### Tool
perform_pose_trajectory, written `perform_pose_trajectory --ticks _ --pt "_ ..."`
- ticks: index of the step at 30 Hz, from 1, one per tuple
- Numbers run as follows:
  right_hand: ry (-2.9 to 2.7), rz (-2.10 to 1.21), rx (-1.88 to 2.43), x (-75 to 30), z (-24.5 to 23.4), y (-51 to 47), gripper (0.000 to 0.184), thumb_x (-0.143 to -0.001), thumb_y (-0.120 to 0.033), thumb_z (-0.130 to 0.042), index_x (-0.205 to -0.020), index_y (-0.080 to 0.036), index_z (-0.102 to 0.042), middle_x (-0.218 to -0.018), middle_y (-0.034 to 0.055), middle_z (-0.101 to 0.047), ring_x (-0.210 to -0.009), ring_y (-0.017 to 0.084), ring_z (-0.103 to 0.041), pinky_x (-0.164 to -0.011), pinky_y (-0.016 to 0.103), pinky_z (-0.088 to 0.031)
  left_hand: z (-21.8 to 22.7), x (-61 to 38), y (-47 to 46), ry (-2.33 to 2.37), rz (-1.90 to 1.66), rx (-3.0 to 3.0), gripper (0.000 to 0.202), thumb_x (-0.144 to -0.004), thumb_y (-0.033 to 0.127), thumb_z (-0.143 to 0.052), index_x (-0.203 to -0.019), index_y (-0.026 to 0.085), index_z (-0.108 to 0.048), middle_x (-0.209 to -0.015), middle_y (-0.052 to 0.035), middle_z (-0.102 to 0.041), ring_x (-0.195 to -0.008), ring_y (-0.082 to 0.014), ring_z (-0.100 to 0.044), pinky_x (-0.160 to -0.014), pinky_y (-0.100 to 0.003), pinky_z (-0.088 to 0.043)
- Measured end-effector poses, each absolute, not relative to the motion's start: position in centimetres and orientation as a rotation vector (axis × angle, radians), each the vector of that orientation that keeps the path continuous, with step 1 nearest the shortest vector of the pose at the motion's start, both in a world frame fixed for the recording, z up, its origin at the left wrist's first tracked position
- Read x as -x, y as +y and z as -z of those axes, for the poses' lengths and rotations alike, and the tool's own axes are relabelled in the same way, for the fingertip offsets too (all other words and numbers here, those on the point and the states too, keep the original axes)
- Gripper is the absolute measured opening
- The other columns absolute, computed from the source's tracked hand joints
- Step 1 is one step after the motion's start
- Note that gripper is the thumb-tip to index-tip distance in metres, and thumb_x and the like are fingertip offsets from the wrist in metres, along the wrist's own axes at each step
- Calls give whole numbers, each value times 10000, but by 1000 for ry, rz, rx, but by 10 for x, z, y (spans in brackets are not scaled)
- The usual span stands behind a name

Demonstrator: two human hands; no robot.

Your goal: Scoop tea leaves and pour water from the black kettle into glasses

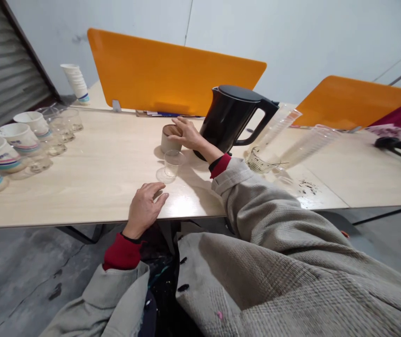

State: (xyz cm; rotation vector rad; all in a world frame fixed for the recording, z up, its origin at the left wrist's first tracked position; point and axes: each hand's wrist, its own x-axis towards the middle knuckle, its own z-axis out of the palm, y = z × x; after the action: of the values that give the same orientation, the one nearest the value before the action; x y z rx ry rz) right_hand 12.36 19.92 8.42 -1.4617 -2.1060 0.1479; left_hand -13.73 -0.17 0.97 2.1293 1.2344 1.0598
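Observation:
My right hand (189,133) reaches across the table to a small round grey-beige canister (171,142) with a brown inside. Its thumb and fingers lie across the canister's rim and right side, and some fingertips are hard to make out. Just in front of the canister a clear plastic cup (172,167) stands upright. My left hand (146,206) is at the table's front edge, near that cup but apart from it. Its thumb and curved fingers are spread, with nothing between them. A black electric kettle (221,117) stands behind my right wrist.
Paper cups (19,140) and clear cups (60,128) line the left side. A stack of paper cups (76,84) leans behind. Stacked clear cups (309,145) lie right of the kettle, near dark crumbs (307,187). Orange dividers (172,70) stand along the back.

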Motion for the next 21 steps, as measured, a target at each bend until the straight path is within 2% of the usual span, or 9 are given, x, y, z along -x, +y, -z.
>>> perform_pose_trajectory --ticks 3,5,7,9,11,16,18,21 --pt "-1957 -87 1420 -127 -90 169 831 -997 -867 -483 -1498 -232 -675 -1590 184 -623 -1535 401 -509 -1303 605 -390 -6 138 0 1211 -1150 -2029 394 -990 414 -648 -1330 240 -746 -1443 -122 -763 -1342 -277 -710 -1139 -501 -635" --pt "-1903 -146 1390 -126 -91 141 873 -1022 -905 -304 -1340 -217 -737 -1409 175 -722 -1347 362 -645 -1206 545 -489 -5 137 1 1199 -1178 -1997 488 -998 448 -636 -1434 237 -692 -1563 -135 -686 -1432 -277 -659 -1150 -494 -636" --pt "-1877 -296 1388 -122 -87 113 908 -1013 -931 -235 -1144 -201 -758 -1165 144 -771 -1113 317 -705 -1069 485 -561 -4 137 2 1196 -1171 -2009 531 -998 455 -636 -1480 234 -663 -1611 -145 -646 -1485 -289 -619 -1169 -510 -624" --pt "-1855 -466 1387 -117 -80 91 879 -1010 -935 -260 -1028 -197 -738 -1013 103 -756 -981 270 -690 -974 427 -578 -3 136 3 1199 -1155 -2025 545 -992 447 -644 -1492 230 -656 -1615 -146 -642 -1489 -298 -615 -1185 -523 -613" --pt "-1837 -597 1359 -112 -73 79 808 -1030 -893 -339 -1023 -189 -733 -1012 90 -751 -974 243 -677 -947 386 -570 -2 137 4 1206 -1148 -2036 557 -983 444 -656 -1496 226 -657 -1608 -145 -651 -1471 -304 -629 -1193 -526 -606" --pt "-1781 -770 1324 -108 -62 81 501 -1076 -578 -562 -1237 -155 -775 -1261 132 -777 -1128 244 -695 -1003 376 -568 0 139 10 1250 -1102 -2136 616 -974 454 -668 -1533 197 -630 -1621 -148 -651 -1474 -303 -629 -1213 -495 -584" --pt "-1762 -794 1350 -108 -62 85 431 -1063 -451 -589 -1303 -147 -777 -1266 132 -792 -1131 241 -703 -1017 385 -576 0 139 13 1286 -1028 -2215 662 -971 468 -677 -1569 194 -598 -1662 -146 -618 -1521 -313 -592 -1265 -505 -533" --pt "-1745 -780 1397 -107 -63 89 410 -1036 -335 -594 -1342 -133 -777 -1172 118 -822 -1078 231 -722 -997 381 -594 -3 134 16 1394 -841 -2324 751 -969 494 -683 -1639 190 -533 -1738 -144 -534 -1593 -347 -520 -1317 -544 -460"
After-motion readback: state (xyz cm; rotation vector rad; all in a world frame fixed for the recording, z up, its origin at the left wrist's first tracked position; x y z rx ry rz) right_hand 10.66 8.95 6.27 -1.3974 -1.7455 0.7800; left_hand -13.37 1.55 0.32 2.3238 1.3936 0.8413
